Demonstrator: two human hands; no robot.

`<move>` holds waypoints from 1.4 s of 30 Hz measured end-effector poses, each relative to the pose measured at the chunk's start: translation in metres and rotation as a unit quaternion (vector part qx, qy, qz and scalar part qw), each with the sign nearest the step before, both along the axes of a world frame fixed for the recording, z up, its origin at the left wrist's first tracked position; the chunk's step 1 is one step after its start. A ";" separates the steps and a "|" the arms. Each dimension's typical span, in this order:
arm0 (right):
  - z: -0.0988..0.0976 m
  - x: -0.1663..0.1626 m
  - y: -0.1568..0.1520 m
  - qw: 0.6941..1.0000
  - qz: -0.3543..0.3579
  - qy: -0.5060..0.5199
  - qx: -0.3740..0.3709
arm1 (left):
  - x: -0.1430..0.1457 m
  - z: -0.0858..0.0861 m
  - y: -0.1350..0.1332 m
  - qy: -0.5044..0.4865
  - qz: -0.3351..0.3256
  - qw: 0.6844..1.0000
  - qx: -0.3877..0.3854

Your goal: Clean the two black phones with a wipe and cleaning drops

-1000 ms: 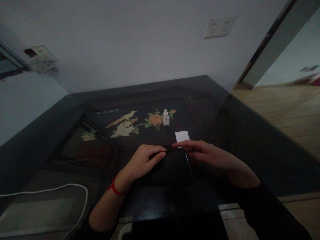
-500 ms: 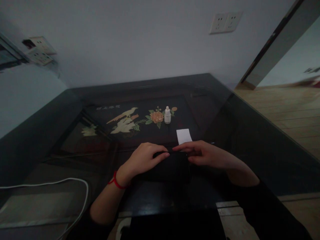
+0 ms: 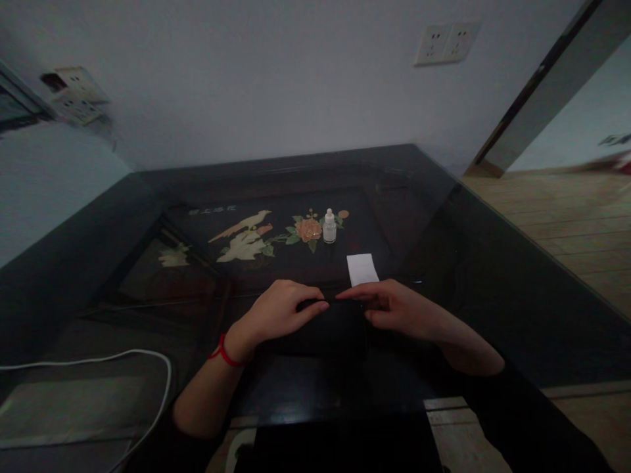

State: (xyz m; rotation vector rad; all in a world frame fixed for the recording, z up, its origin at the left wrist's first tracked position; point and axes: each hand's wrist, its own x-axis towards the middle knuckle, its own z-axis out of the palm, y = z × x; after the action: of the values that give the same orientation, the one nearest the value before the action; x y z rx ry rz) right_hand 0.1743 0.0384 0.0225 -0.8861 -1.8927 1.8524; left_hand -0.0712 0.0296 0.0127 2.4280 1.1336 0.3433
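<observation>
A flat black slab, like a phone or tablet (image 3: pixel 330 332), lies on the dark glass table (image 3: pixel 493 276) in front of me. My left hand (image 3: pixel 280 312), with a red string at the wrist, rests curled on the slab's far left edge, fingertips pinching at it. My right hand (image 3: pixel 394 305) meets it from the right, fingers closed on the same far edge. What the fingertips pinch is too dark to make out. A small white paper (image 3: pixel 362 268) lies just beyond my right hand.
A small white dropper bottle (image 3: pixel 329 226) stands further back on the inlaid bird-and-flower picture (image 3: pixel 251 240). A white cable (image 3: pixel 123 368) curves across the left of the table. Wall sockets (image 3: pixel 444 43) sit above, and a doorway with wooden floor (image 3: pixel 572 210) opens at right.
The black slab has tilted down flatter toward the table and looks smaller. Both hands stayed at its far edge, the right hand's fingers curling in more.
</observation>
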 end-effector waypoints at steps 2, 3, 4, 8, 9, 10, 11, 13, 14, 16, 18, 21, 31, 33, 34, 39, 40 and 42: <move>0.000 -0.002 -0.001 1.000 -0.007 0.006 0.004 | 0.000 0.000 0.000 0.005 -0.004 1.000 0.006; -0.001 -0.002 -0.002 1.000 -0.008 0.009 0.006 | -0.001 0.001 0.000 0.007 -0.007 1.000 0.009; -0.001 -0.003 -0.003 1.000 -0.010 0.012 0.009 | -0.001 0.002 -0.001 0.007 -0.008 1.000 0.010; -0.001 -0.004 -0.007 0.999 -0.020 0.005 0.039 | 0.000 0.007 -0.003 0.003 -0.022 1.000 0.007; 0.000 -0.004 -0.007 0.999 -0.017 -0.005 0.045 | 0.000 0.008 -0.004 0.001 -0.026 1.000 0.004; 0.002 -0.004 -0.007 0.999 -0.011 -0.013 0.049 | 0.000 0.009 -0.005 -0.003 -0.027 1.000 -0.001; 0.003 -0.003 -0.007 0.999 -0.003 -0.019 0.050 | 0.001 0.010 -0.005 -0.008 -0.025 1.000 -0.010; 0.007 -0.001 -0.003 0.999 -0.002 -0.013 0.046 | 0.001 0.012 -0.004 -0.027 -0.009 0.999 -0.037; 0.008 0.000 -0.001 0.999 -0.012 -0.006 0.040 | 0.000 0.012 -0.003 -0.044 0.004 0.998 -0.053; 0.009 0.002 0.004 0.998 -0.054 0.011 0.016 | 0.000 0.010 0.000 -0.093 0.036 0.991 -0.091; 0.009 0.004 0.008 0.991 -0.122 0.048 -0.012 | 0.000 0.005 0.005 -0.160 0.072 0.976 -0.129; 0.008 0.002 0.010 0.965 -0.233 0.124 0.001 | 0.005 -0.007 0.008 -0.276 0.157 0.932 -0.174; -0.002 -0.037 0.034 0.936 -0.295 0.039 0.190 | 0.025 -0.022 0.006 -0.589 0.271 0.653 -0.392; -0.006 -0.040 0.041 0.941 -0.290 0.051 0.166 | 0.024 -0.023 0.009 -0.587 0.282 0.630 -0.422; -0.007 -0.041 0.043 0.944 -0.289 0.059 0.150 | 0.024 -0.023 0.010 -0.582 0.287 0.626 -0.432; -0.009 -0.048 0.043 0.945 -0.291 0.121 0.087 | 0.025 -0.021 0.007 -0.576 0.246 0.627 -0.464; -0.008 -0.050 0.041 0.944 -0.292 0.130 0.086 | 0.026 -0.020 0.005 -0.581 0.217 0.624 -0.475; -0.006 -0.054 0.038 0.942 -0.294 0.128 0.097 | 0.028 -0.018 0.001 -0.583 0.165 0.629 -0.487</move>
State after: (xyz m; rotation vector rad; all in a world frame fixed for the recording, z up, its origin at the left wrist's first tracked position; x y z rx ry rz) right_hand 0.1202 0.0761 0.0166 -0.9568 -1.4155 1.3224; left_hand -0.0433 0.0304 -0.0049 0.6594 0.7249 0.9207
